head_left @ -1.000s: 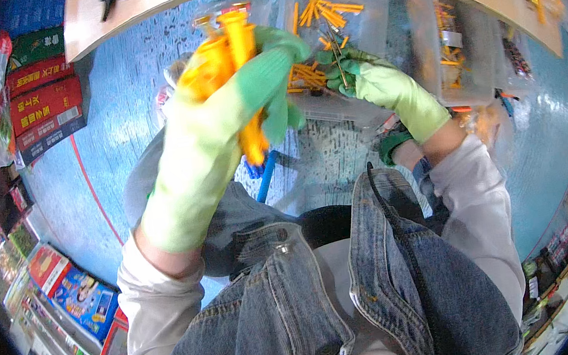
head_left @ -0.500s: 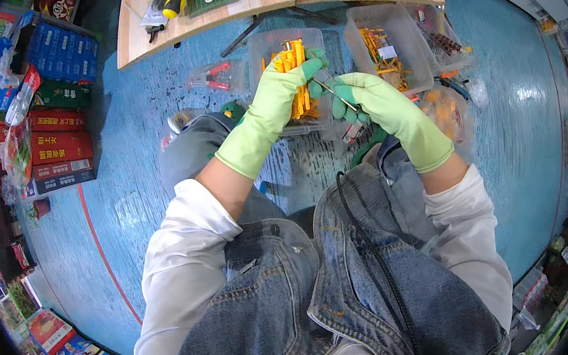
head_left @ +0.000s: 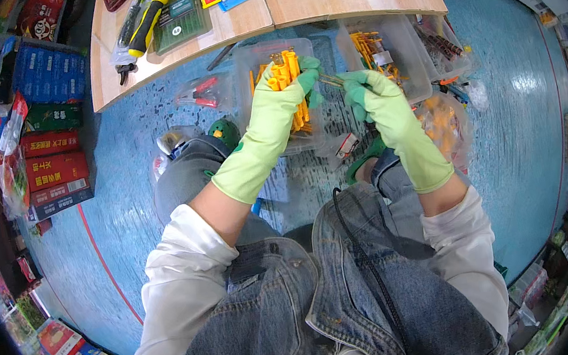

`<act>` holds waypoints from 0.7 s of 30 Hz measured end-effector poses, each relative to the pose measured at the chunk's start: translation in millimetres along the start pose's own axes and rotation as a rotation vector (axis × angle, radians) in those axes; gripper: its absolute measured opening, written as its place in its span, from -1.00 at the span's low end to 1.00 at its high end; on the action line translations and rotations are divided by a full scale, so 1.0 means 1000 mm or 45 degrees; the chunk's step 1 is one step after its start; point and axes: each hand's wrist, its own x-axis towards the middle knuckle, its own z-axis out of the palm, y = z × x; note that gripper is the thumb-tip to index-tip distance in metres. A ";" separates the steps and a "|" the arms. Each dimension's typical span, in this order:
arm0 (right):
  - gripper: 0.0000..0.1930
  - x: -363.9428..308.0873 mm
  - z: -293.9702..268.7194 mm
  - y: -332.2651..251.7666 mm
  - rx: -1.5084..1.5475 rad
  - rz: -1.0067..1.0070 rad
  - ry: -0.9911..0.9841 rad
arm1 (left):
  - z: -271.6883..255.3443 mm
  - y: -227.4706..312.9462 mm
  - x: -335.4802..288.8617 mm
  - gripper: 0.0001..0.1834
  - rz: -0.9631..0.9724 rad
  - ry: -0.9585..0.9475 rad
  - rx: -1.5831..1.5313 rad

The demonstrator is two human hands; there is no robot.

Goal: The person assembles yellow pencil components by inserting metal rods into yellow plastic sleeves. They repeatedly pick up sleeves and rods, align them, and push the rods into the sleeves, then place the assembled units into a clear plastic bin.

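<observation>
Both my hands wear light green gloves with darker green fingers. My left hand [head_left: 273, 104] is closed around a bunch of yellow plastic wall plugs [head_left: 282, 75], above a clear plastic bin [head_left: 244, 97] holding more of them. A thin metal screw [head_left: 331, 81] lies between the fingertips of both hands, its ends partly hidden. My right hand [head_left: 375, 95] pinches the near end of this screw. Whether the left fingertips also touch it is hard to make out.
A wooden table [head_left: 224, 32] stands ahead, with a yellow-black screwdriver [head_left: 148, 24] and loose yellow plugs on it. Another clear bin [head_left: 417, 79] is at the right. Red-handled pliers [head_left: 205, 93] lie on the blue floor. Stacked boxes [head_left: 55, 163] line the left.
The view has shifted, so the table shows larger and nearer. My right hand's screw has turned from slanting down to nearly level. My left hand keeps hold of the yellow wall plugs.
</observation>
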 end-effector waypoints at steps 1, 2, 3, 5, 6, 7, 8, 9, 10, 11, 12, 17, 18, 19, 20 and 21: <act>-0.84 0.000 -0.005 -0.003 0.002 -0.007 0.009 | 0.000 0.002 0.002 -0.80 0.003 0.009 -0.045; -0.83 0.000 -0.010 -0.006 -0.104 -0.061 -0.056 | 0.000 0.003 0.002 -0.82 0.013 -0.013 -0.108; -0.82 -0.001 -0.014 -0.010 -0.203 -0.116 -0.113 | -0.001 0.005 0.002 -0.80 0.001 -0.005 -0.048; -0.80 -0.004 -0.020 -0.017 -0.361 -0.099 -0.181 | -0.002 0.004 -0.002 -0.77 -0.123 -0.174 0.205; -0.81 -0.006 -0.022 -0.020 -0.344 -0.059 -0.191 | -0.001 0.004 -0.005 -0.75 -0.157 -0.264 0.311; -0.82 -0.008 -0.023 -0.023 -0.326 -0.021 -0.196 | 0.000 0.002 -0.008 -0.77 -0.249 -0.338 0.328; -0.82 -0.010 -0.024 -0.026 -0.297 -0.006 -0.198 | 0.000 0.001 -0.011 -0.78 -0.314 -0.350 0.368; -0.81 -0.011 -0.024 -0.028 -0.317 -0.005 -0.207 | 0.000 0.000 -0.016 -0.79 -0.377 -0.364 0.408; -0.80 -0.012 -0.024 -0.029 -0.318 0.031 -0.184 | 0.000 0.001 -0.019 -0.79 -0.434 -0.390 0.429; -0.78 -0.012 -0.023 -0.029 -0.284 0.004 -0.200 | -0.001 0.001 -0.019 -0.80 -0.456 -0.386 0.453; -0.76 -0.012 -0.021 -0.029 -0.225 -0.055 -0.251 | -0.001 0.001 -0.021 -0.80 -0.441 -0.382 0.452; -0.60 -0.006 -0.009 -0.023 -0.032 -0.189 -0.257 | -0.002 -0.001 -0.026 -0.81 -0.296 -0.224 0.380; -0.55 -0.005 -0.006 -0.022 -0.038 -0.216 -0.242 | -0.003 -0.002 -0.027 -0.81 -0.267 -0.198 0.389; -0.55 -0.004 -0.004 -0.021 -0.063 -0.137 -0.227 | -0.003 -0.004 -0.029 -0.81 -0.245 -0.171 0.383; -0.55 -0.003 -0.002 -0.022 -0.082 -0.121 -0.214 | -0.003 -0.005 -0.030 -0.81 -0.223 -0.146 0.375; -0.56 -0.004 -0.002 -0.023 -0.106 -0.095 -0.237 | -0.004 -0.005 -0.030 -0.79 -0.202 -0.167 0.308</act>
